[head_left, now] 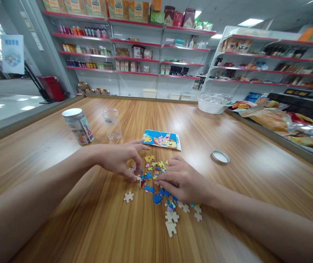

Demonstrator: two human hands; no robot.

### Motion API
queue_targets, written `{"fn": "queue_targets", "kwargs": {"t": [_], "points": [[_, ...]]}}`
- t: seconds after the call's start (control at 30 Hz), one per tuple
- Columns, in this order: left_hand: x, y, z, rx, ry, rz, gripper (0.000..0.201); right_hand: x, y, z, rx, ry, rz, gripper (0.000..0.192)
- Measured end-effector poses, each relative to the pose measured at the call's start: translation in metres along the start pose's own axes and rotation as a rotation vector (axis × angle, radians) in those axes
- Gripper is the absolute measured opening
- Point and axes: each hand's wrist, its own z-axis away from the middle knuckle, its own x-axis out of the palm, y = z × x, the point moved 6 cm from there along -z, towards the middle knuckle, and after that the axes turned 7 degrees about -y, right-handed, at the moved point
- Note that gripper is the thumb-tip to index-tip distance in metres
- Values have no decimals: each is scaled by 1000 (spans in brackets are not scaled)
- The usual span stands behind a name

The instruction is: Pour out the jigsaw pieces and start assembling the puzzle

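Several small jigsaw pieces point(156, 182) lie scattered on the wooden table point(96, 226), some colour side up, some showing pale backs. My left hand point(119, 159) hovers at the left of the pile, thumb and fingers pinching a piece at its edge. My right hand point(182, 179) rests palm down on the right side of the pile, fingertips touching pieces. A colourful picture card point(162, 139) lies flat just beyond the pile.
A closed labelled jar point(77, 126) and an empty clear jar point(112, 124) stand at the left back. A round lid point(220, 156) lies at the right. A white bowl point(213, 103) and snack packets point(279, 120) line the far right; shop shelves stand behind.
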Motion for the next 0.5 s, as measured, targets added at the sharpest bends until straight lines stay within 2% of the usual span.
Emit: {"fn": "queue_targets", "kwargs": {"t": [0.13,0.37,0.5], "points": [[-5,-4,4,8,57,18,10,1,1,1,7,-11,5,20],[-9,-4,3,-22,67,49,14,1,1,0,13,-18,5,21],[-12,-13,1,-30,170,59,19,1,1,0,13,-18,3,22]]}}
